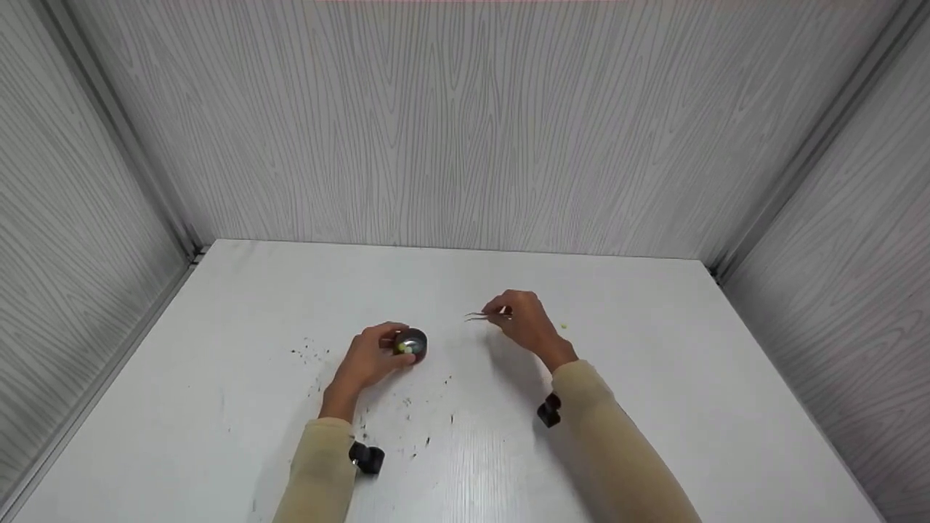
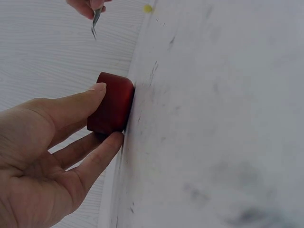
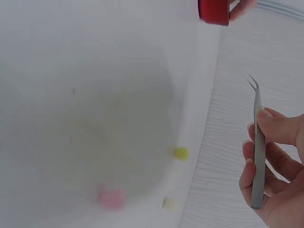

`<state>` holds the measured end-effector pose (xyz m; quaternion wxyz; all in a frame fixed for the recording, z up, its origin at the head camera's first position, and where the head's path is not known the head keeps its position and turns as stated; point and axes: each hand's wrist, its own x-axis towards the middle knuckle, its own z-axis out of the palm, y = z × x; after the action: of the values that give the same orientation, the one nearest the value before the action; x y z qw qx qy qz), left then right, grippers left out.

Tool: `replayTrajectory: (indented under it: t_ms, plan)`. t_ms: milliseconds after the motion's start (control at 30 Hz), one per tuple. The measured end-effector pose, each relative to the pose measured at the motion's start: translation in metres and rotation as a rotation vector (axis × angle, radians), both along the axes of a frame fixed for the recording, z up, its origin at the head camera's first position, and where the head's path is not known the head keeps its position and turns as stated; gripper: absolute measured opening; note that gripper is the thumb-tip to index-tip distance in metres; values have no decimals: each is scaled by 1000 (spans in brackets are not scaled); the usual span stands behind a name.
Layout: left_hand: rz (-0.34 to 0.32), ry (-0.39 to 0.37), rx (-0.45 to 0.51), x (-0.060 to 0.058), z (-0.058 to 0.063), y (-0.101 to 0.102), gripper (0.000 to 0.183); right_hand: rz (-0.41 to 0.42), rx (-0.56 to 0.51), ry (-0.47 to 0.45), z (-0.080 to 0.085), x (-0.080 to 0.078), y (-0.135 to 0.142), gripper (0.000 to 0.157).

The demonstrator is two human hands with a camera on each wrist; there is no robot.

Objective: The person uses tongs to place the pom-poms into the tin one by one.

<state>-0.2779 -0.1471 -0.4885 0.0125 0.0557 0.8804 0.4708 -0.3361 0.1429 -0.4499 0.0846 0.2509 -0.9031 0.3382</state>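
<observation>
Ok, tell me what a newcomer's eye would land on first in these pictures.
Probably the red cup in the left grip, with yellow and whitish bits inside. Next come the metal tweezers in the right grip, to the cup's right in the head view. Then a pink lump and a yellow one on the white table.

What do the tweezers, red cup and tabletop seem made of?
Tweezers: probably steel, by the satin grey sheen and thin tapering tips. Red cup: likely coated metal, satin outside, with a shiny greyish interior; plastic isn't ruled out. Tabletop: perhaps laminate, smooth white with a faint sheen.
</observation>
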Motion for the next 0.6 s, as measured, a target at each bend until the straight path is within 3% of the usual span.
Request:
replayTrajectory:
  t_ms: [300, 600]
  plan:
    - [-4, 8, 4, 0, -1, 0, 50, -87, 32, -51, -8, -7, 39, 13]
    - [4, -20, 1, 0, -2, 0, 53, -137, 80, -77, -19, -9, 53, 13]
